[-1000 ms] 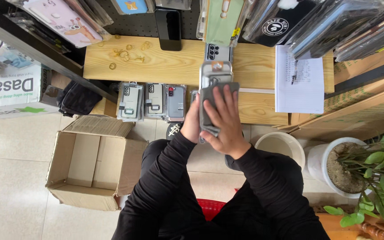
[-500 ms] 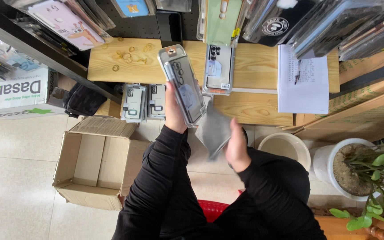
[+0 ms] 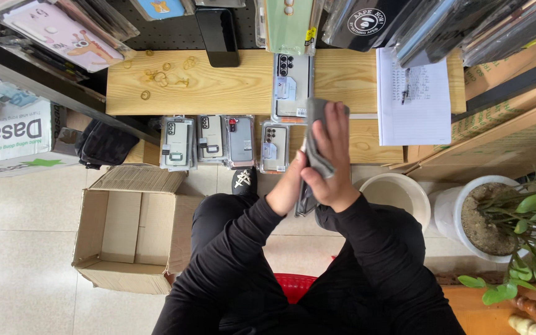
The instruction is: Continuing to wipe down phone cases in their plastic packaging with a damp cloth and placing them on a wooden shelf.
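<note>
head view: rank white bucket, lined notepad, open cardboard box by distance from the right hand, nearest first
From the right hand, which presses a grey cloth:
1. White bucket, on the floor just right of the hand.
2. Lined notepad, on the wooden shelf up and to the right.
3. Open cardboard box, on the floor far to the left.

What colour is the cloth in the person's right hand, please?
Grey. The cloth, pressed by the right hand, shows best in the head view.
</note>
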